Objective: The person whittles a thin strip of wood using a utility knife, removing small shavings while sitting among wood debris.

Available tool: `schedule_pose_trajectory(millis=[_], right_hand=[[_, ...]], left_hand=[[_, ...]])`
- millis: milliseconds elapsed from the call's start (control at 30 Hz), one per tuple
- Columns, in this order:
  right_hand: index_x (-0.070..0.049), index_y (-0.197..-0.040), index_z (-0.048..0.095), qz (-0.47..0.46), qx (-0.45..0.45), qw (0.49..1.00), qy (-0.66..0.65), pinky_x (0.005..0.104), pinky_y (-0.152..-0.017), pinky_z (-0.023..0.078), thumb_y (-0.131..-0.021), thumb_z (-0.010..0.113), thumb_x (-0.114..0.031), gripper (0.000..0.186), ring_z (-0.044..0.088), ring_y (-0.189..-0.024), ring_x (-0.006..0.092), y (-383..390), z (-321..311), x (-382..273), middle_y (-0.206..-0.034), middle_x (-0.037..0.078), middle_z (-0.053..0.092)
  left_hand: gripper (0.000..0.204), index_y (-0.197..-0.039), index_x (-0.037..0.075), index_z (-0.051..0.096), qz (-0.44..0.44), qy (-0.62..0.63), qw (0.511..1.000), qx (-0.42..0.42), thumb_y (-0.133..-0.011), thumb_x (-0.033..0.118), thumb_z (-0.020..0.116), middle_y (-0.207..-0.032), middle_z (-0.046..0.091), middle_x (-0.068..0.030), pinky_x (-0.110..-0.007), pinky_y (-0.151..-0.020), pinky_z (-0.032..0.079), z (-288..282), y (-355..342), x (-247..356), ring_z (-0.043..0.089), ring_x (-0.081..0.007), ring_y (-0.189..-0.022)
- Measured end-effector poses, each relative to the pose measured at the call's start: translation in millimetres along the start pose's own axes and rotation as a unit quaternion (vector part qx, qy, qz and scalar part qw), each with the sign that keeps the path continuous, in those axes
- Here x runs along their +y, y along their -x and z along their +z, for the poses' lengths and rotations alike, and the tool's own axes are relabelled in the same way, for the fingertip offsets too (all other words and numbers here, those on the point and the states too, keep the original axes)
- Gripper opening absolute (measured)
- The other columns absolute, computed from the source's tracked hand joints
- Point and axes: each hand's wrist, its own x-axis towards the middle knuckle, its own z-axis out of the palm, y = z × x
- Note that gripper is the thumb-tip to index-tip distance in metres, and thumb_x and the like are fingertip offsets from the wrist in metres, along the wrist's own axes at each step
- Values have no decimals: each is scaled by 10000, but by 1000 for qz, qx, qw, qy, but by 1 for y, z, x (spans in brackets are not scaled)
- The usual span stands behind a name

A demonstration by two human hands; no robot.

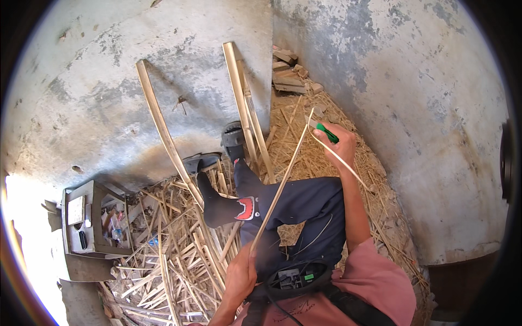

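My left hand (240, 274) is closed around the lower end of a long, thin bamboo strip (281, 187), which slants up across my legs. In my right hand (341, 144) is a knife with a green handle (328, 133). Its blade meets the strip near the far end. From there a second thin sliver (342, 162) bends down and right, past my right wrist. Whether it is still joined to the strip at the blade is hard to make out.
Bamboo poles (157, 122) lean against the grey wall. Split pieces (157, 282) litter the floor at left, beside a metal box (81, 217) with small items inside. Shavings (326, 163) cover the right side, with bricks (288, 81) in the corner. Dark shoes (232, 136) stand near my feet.
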Motion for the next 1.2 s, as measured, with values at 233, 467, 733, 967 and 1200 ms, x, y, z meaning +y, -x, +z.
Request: schedule_pose_trajectory(millis=[233,467,733,967,1200], right_hand=[[-27,-1148,814,274,125,945,130,383,-818,551,-1030,681,-508,513,713,-872,200,-33,-82,164,-925,104,795],[-19,-1251,770,213,-125,969,-2,370,-888,525,-1040,679,-495,529,681,-963,197,6,-52,112,-1058,116,773],[-48,-1329,710,218,-131,912,-323,294,-792,491,-1040,730,-354,422,620,-865,114,39,-24,-46,-1068,22,708],[-7,-1318,709,258,-172,832,-461,224,-710,483,-1001,782,-204,381,603,-817,52,55,-8,-97,-1066,59,762],[-11,-1374,704,291,-175,801,-494,186,-527,299,-1015,740,-161,391,431,-594,-10,54,-3,-94,-965,56,809]], left_hand=[[310,-1315,24,659,-116,-38,991,-56,-1147,196,463,-902,697,-255,-529,-781,540,-23,31,-13,711,-466,-869],[501,-1301,22,678,-237,349,898,-123,-1192,410,380,-760,478,44,-240,-556,357,-15,0,-41,419,-51,-627],[512,-1278,23,665,-139,348,910,-175,-1187,444,389,-767,408,73,-237,-564,286,-12,-60,-15,352,-29,-643],[375,-1234,7,688,-39,211,971,-109,-1153,339,532,-786,446,64,-239,-634,320,-6,-67,9,398,-40,-710],[248,-1118,-15,742,7,146,989,30,-1027,216,745,-749,636,-69,-313,-638,440,5,-73,16,544,-139,-672]])
